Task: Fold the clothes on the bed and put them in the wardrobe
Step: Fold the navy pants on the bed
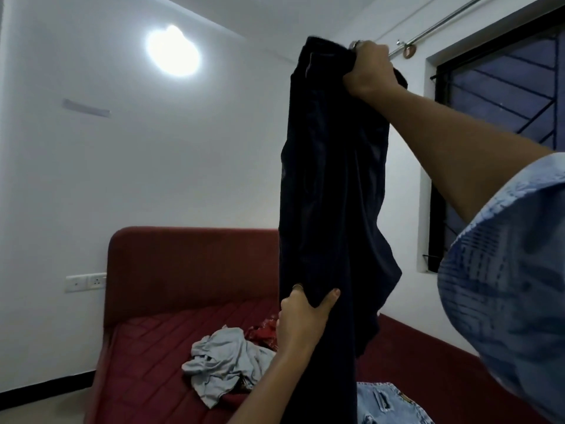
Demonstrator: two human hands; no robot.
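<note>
My right hand (371, 70) raised high, fingers clenched, my left hand (304, 313) lower, thumb and fingers pinching

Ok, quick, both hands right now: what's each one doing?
Left hand: gripping the dark trousers partway down.
Right hand: gripping the same trousers at the top, raised high.

You can't see the dark garment's (330, 179) lower end, which runs off the bottom edge. It hides part of the red cloth (263, 330), and the jeans (388, 405) are cut off there too.
</note>
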